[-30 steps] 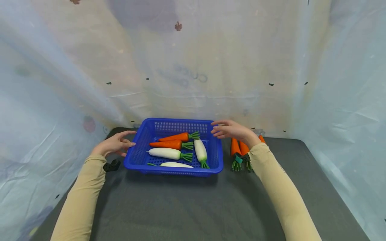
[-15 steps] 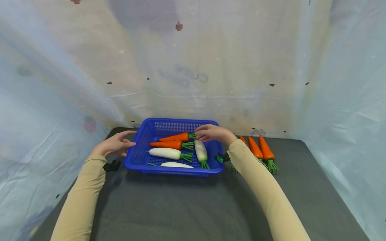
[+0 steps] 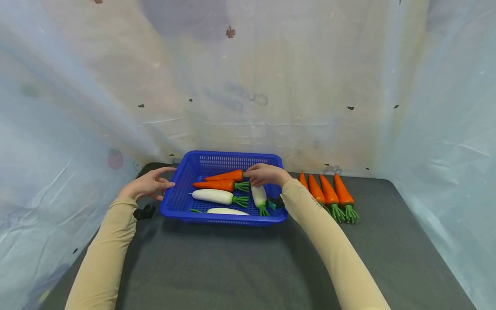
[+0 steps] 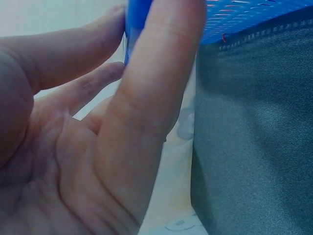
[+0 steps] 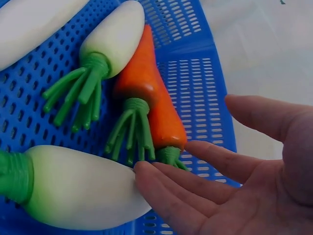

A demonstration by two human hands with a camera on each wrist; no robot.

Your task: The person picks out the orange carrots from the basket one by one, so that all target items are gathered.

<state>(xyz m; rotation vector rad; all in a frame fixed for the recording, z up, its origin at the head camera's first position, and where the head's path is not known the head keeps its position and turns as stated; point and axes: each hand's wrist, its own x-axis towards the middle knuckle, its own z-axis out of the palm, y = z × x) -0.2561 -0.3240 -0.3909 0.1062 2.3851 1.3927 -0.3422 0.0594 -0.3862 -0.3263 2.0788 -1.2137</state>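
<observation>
- A tan left sleeve [image 3: 102,254] comes up from the bottom, with a black strap [image 3: 145,212] under the wrist.
- The left hand [image 3: 146,185] is at the left end of the blue basket [image 3: 224,218] and its fingers touch the side. Its grip is spread, with the fingers apart from each other.
- The basket sits on the dark gray desk [image 3: 217,262], full of little holes, close to the plastic sheet [image 3: 271,86] at the back.
- Inside, on the left and middle, a back carrot [image 3: 224,175] and a front carrot [image 3: 213,184] lie side by side. Their green tops point right.
- Just in front of them lies a long white radish [image 3: 211,196], top to the right too.
- A second radish [image 3: 227,211] is partly hidden by the front wall, with its green bit at the left.
- A short radish [image 3: 258,196] lies the other way near the right end, green top toward the person.
- The right hand [image 3: 268,174] is over the back right part, beside the back carrot's top and the short radish's tip. Its grip is loose, fingers apart, with nothing in it. Whether a fingertip touches them is hard to tell.
- Right of the basket, four more carrots [image 3: 329,191] lie in a row on the desk, partly behind the right sleeve [image 3: 321,228].
</observation>
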